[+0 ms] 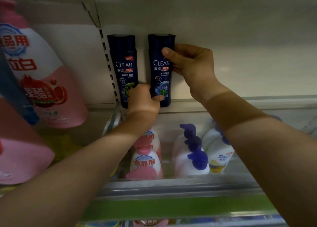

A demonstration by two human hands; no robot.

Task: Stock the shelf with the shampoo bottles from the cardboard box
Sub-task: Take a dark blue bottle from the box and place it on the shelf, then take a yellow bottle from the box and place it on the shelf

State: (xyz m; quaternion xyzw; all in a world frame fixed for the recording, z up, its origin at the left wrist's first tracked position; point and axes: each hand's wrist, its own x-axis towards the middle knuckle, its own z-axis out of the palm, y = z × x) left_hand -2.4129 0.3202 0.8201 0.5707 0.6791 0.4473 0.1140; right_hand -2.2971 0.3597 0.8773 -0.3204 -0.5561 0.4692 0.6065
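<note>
Two dark blue CLEAR shampoo bottles stand upright on the upper shelf (223,105) against its white back wall. My right hand (190,63) grips the upper part of the right bottle (160,72), thumb across its front. My left hand (143,99) holds the base of that same bottle, thumb on its lower front, and partly hides the bottom of the left bottle (123,67). The cardboard box is out of view.
Large pink and white detergent bottles (42,75) fill the bay to the left. On the shelf below stand pink-capped pump bottles (147,160) and white bottles with blue pumps (195,158). To the right of the two shampoo bottles the upper shelf is bare.
</note>
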